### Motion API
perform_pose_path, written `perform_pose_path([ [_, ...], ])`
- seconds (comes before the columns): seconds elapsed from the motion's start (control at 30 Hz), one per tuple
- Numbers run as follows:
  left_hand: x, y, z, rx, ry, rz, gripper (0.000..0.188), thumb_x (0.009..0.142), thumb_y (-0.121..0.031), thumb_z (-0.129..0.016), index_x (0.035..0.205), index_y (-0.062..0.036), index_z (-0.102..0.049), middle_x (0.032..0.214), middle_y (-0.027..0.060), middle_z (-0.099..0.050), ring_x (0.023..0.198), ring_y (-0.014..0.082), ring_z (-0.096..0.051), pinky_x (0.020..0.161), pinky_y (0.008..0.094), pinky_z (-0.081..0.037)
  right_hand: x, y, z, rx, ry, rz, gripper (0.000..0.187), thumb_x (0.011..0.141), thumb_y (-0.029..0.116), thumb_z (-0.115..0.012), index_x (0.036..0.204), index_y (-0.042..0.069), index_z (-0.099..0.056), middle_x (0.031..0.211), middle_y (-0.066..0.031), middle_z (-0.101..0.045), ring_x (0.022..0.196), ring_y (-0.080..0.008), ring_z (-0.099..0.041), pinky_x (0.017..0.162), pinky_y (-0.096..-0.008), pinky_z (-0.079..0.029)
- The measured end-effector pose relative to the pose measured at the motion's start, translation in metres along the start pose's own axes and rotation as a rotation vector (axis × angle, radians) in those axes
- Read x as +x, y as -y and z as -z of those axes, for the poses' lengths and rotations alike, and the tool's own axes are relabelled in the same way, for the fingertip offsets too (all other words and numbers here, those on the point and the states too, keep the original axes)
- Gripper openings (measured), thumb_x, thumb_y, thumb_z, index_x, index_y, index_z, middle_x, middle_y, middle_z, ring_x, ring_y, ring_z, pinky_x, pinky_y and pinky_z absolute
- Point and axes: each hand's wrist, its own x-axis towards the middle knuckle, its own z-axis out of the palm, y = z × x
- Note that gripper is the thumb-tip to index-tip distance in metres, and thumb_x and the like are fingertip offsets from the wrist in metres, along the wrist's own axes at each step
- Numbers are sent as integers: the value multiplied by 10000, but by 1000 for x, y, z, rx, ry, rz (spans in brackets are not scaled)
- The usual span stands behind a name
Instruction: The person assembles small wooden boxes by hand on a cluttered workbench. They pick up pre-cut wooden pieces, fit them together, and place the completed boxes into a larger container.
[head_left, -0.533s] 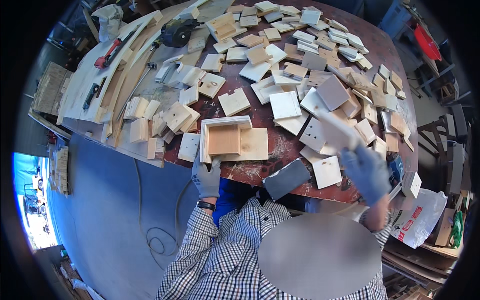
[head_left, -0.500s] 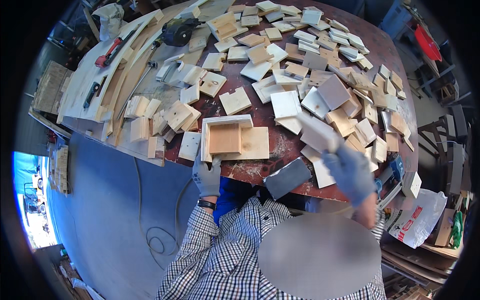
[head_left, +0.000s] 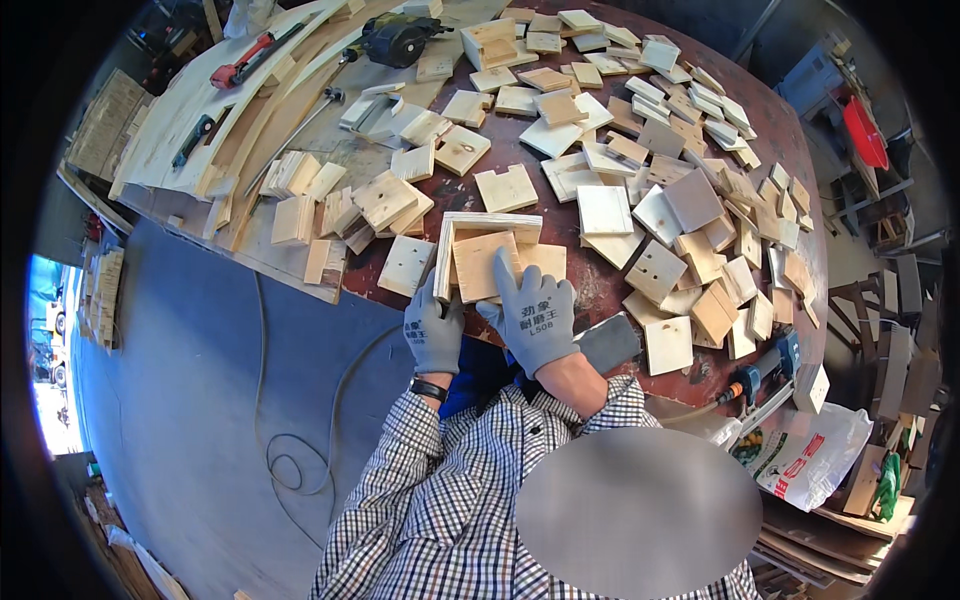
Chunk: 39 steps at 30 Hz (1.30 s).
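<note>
Near the front edge of the table, an L-shaped wooden corner frame rests with its angle at the far left. My left hand, in a grey glove, grips the frame's lower left end; its fingertips are partly hidden under the wood. A square wooden block lies inside the angle, slightly tilted. Holding that block at its right and near edges is my gloved right hand, with the index finger stretched over its face and the thumb by the near edge. A paler board shows beneath, to the right.
Many loose wooden pieces cover the dark red table. A dark flat block lies just right of my right hand. At the right edge sits a blue power tool; a black-and-yellow tool and long boards lie far left.
My right hand has come left from the pile, bringing a wooden block into the angle of the frame. My left hand keeps its hold. The whole view has shifted slightly.
</note>
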Motion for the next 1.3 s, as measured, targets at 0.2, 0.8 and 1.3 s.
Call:
perform_pose_path([
  [0.2, 0, 7, -5, -20, -83, -63, 503, 926, -306, -742, 1330, -28, -635, 1104, 202, -715, 1002, 398, -680, 870, 481, -539, 13, 1, -14, 20, -61, 32, 754, 882, 539, -717, 1465, 98, -532, 857, -54, -623, 667, -240, -629, 652, -435, -463],
  [0.8, -2, 6, -6, 12, -32, -57, 504, 924, -289, -753, 1332, -20, -630, 1183, 191, -700, 1035, 394, -667, 898, 469, -522, 12, -21, -27, 102, 32, 127, 706, 941, 359, -678, 1562, 156, -409, 1006, -61, -655, 833, -250, -686, 760, -452, -509],
  [1.3, 3, -5, -2, -113, -62, 55, 665, 884, -606, -746, 1240, -48, -685, 1069, 177, -745, 957, 369, -724, 815, 444, -568, 20, -31, -16, 188, 161, 164, 615, 1019, 432, -578, 1564, 193, -422, 1117, -101, -707, 902, -311, -712, 804, -453, -521],
])
